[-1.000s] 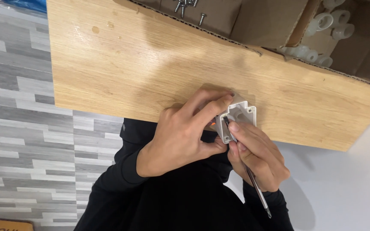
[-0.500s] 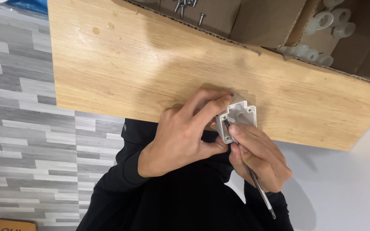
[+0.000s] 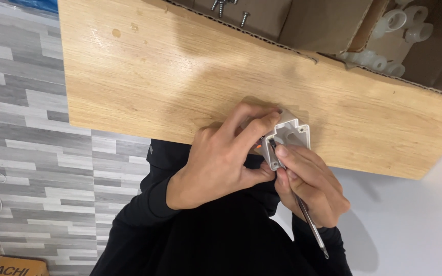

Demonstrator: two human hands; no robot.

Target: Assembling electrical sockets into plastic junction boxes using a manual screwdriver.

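Now my left hand [image 3: 221,163] pinches the small white plastic housing [image 3: 288,137] against the near edge of the light wooden board [image 3: 180,76]. My right hand [image 3: 310,186], just beside the housing, grips a thin metal screwdriver [image 3: 303,209], tip inside the housing.

Whitish housing [image 3: 291,134], wood-grain board [image 3: 180,76]

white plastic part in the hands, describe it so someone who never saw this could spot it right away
Start at the wooden tabletop and follow its near edge to where the left hand and right hand meet. Pinched between them is the small white plastic housing, open and hollow inside, with a thin tool poked into it. Unlike the round white fittings in the cardboard box, it is squarish and boxy.
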